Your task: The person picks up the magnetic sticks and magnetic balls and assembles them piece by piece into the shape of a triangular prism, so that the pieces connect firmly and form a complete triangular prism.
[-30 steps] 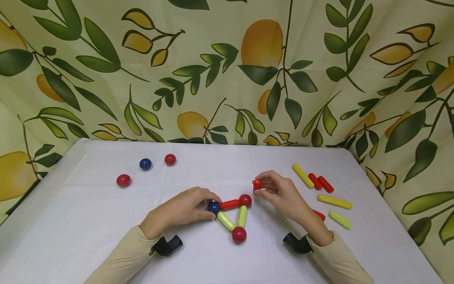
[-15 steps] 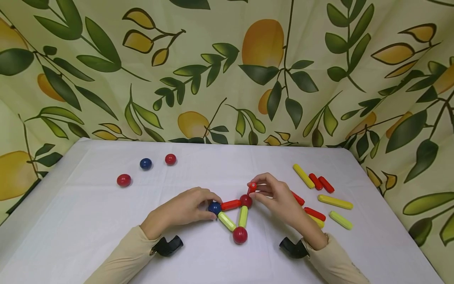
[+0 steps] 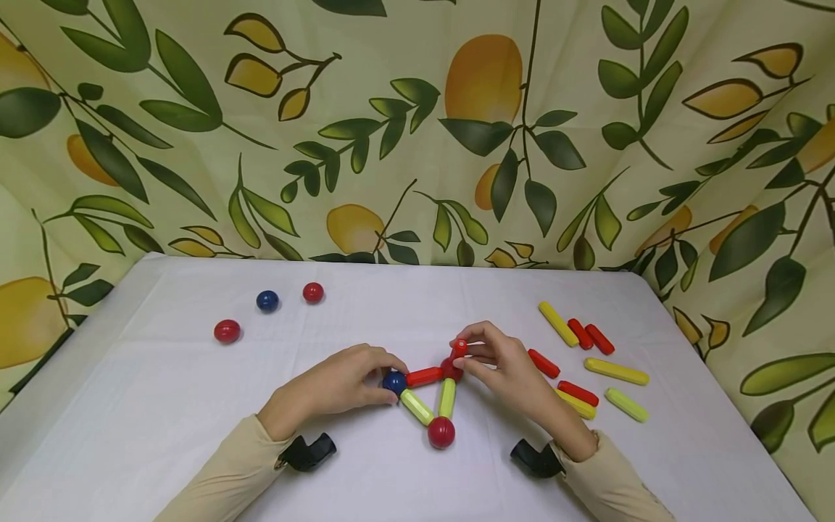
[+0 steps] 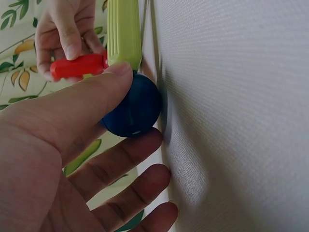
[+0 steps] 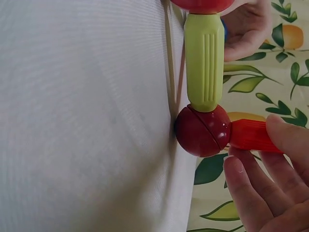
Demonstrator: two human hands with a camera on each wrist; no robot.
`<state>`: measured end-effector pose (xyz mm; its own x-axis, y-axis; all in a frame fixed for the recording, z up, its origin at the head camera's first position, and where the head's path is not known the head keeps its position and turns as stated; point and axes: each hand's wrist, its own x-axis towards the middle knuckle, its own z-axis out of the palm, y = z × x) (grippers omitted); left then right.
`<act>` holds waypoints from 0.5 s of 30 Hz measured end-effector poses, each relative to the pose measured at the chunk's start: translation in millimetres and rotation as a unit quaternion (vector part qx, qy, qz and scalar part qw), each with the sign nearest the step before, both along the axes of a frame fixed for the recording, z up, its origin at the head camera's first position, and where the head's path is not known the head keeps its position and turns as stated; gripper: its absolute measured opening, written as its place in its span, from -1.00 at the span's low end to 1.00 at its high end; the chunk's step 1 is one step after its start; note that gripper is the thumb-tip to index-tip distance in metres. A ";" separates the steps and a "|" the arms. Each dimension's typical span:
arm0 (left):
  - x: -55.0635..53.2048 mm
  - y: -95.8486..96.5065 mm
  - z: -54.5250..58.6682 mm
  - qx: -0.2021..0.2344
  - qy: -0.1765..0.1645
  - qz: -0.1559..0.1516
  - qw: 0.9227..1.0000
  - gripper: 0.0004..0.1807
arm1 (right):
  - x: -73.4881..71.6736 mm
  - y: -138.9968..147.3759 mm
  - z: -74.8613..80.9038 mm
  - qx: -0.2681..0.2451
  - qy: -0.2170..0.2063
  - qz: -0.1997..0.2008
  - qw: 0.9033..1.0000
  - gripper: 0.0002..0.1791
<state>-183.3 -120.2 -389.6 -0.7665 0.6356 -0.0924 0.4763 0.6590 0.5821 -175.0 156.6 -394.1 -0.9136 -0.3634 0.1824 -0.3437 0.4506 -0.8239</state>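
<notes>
A cream curtain (image 3: 404, 43) printed with leaves and orange fruit hangs beyond the white table (image 3: 163, 391) I am looking down on. Near the middle I see the left hand (image 3: 339, 380) pinching a blue ball (image 3: 394, 383), the left corner of a flat triangle; my left wrist view shows the thumb and forefinger against it, the other fingers loosely extended. A flat red stick (image 3: 424, 377) joins it to the far red ball (image 3: 450, 373), a lime stick (image 3: 417, 407) runs to the near red ball (image 3: 441, 433), and a second lime stick (image 3: 446, 398) closes the right side. The right hand (image 3: 507, 366) pinches an upright red stick (image 3: 460, 346) whose lower end meets the far red ball; from here I cannot tell whether it is seated or merely touching. Far left, I have a loose blue ball (image 3: 267, 301) between two loose red balls (image 3: 227, 331). To the right of the right hand lie loose red sticks (image 3: 599, 338), yellow sticks (image 3: 616, 370) and one loose lime stick (image 3: 626, 404). Beige sleeves (image 3: 225, 464) cover both forearms, with a black fitting (image 3: 308, 452) at each wrist.
</notes>
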 end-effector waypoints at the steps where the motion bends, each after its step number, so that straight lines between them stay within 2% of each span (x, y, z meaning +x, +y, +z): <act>1: 0.0 0.0 0.0 0.001 0.000 -0.001 1.000 -0.62 | 0.2 -0.1 0.1 0.000 0.002 0.000 1.000 -0.60; 15: -0.4 0.2 -0.2 0.003 0.003 -0.003 1.000 -0.63 | 0.3 0.1 0.3 0.026 0.017 0.002 1.000 -0.59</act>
